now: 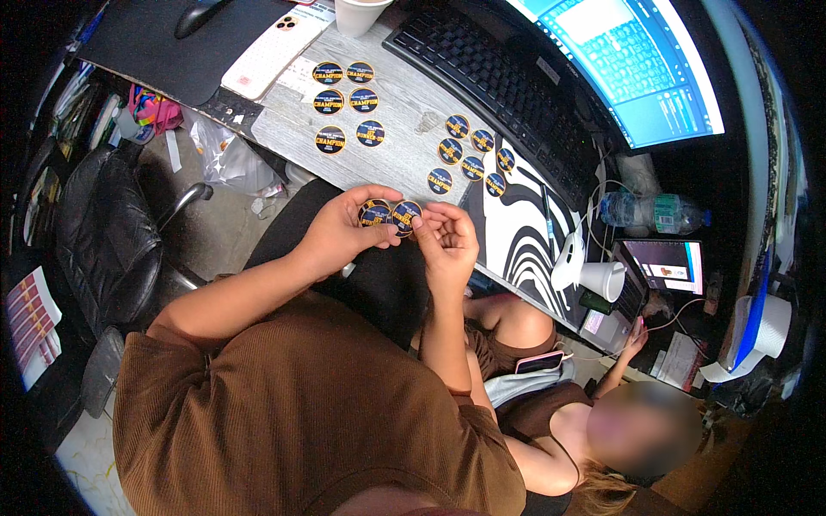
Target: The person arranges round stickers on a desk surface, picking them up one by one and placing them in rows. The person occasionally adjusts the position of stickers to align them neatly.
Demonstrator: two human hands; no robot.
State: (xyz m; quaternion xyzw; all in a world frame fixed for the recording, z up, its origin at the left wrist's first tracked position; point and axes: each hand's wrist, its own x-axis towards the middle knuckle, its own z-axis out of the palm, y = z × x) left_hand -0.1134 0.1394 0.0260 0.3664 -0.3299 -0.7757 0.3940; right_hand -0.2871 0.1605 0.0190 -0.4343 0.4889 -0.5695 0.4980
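Note:
Over my lap, just in front of the desk edge, my left hand grips a round dark-blue disc with yellow lettering and a gold rim. Another disc seems to sit behind it, partly covered. My right hand pinches a similar disc between thumb and fingers, its edge overlapping the first. Beyond my left hand, several matching discs are laid in two columns on the grey wood-grain desk. A second loose group of discs lies nearer the keyboard, beyond my right hand.
A black keyboard and lit monitor stand behind the discs. Around them are a phone, a foam cup, a white mouse and a water bottle. At right, another person's hand is at a laptop.

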